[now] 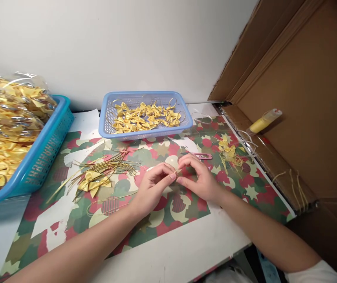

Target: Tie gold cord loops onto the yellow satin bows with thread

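Note:
My left hand [158, 184] is closed in a pinch, with the tip of a thin gold cord [176, 171] showing between thumb and forefinger. Facing it, my right hand [199, 179] has its curled fingertips at the same cord tip. A looped length of gold cord [97, 201] trails on the table to the left, passing toward my left hand. Left of the hands lies a pile of gold cords [114, 165], with a yellow ribbon bow [93, 182] at its near side. Pink-handled thread snips [202, 156] rest just behind my right hand.
A blue basket [103, 131] of yellow bows stands at the back. A larger teal basket [49, 143], heaped with bagged bows, is at left. Yellow scraps [230, 153] lie at right, near a glue-like bottle [264, 121] on the cardboard ledge [277, 167]. Cardboard [298, 98] walls the right side.

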Demonstrator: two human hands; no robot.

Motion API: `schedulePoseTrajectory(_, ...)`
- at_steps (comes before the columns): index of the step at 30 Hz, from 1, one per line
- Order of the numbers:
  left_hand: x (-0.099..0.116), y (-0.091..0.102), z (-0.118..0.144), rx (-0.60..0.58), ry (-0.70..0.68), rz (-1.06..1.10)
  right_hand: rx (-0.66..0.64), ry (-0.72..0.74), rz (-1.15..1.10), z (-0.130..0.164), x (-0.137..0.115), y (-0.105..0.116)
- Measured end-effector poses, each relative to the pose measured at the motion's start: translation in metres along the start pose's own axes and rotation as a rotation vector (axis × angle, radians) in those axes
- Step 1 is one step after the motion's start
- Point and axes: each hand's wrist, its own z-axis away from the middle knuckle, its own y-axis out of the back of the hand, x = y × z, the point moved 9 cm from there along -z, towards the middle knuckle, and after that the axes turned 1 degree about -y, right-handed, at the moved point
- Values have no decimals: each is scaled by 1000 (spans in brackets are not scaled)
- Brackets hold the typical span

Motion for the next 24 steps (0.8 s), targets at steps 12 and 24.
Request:
schedulePoseTrajectory(12,0,3,0,-3,-14,-17,-23,50,44,1,-4,-5)
schedulePoseTrajectory(24,10,-1,2,35,-100,-203,245,264,228,8,-31,11)
